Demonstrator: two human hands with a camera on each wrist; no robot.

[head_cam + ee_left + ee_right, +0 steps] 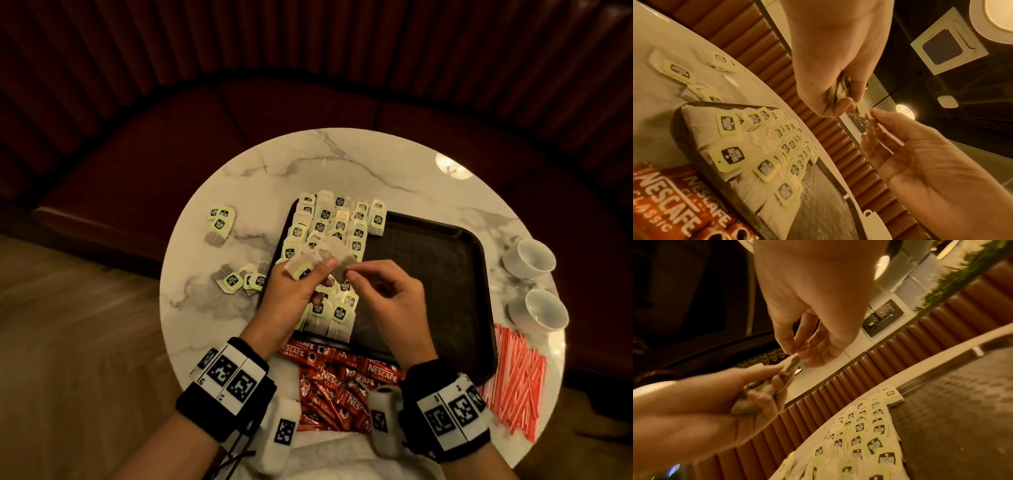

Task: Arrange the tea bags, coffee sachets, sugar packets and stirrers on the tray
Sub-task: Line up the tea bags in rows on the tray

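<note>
A black tray (445,274) lies on the round marble table (308,164). Rows of tea bags (329,222) with pale green tags cover its left part. My left hand (318,274) holds a small bunch of tea bags (305,262) above those rows. My right hand (354,275) pinches the end of one tea bag (342,267) from that bunch. In the left wrist view the left hand (840,104) grips the bunch (838,91). In the right wrist view the right hand (797,356) pinches the bag (791,366).
Loose tea bags (221,222) lie left of the tray, with more (239,279) nearer me. Red coffee sachets (342,383) are heaped at the table's front edge. Red-and-white striped sticks (513,377) lie at the right. Two white cups (534,260) stand beyond them.
</note>
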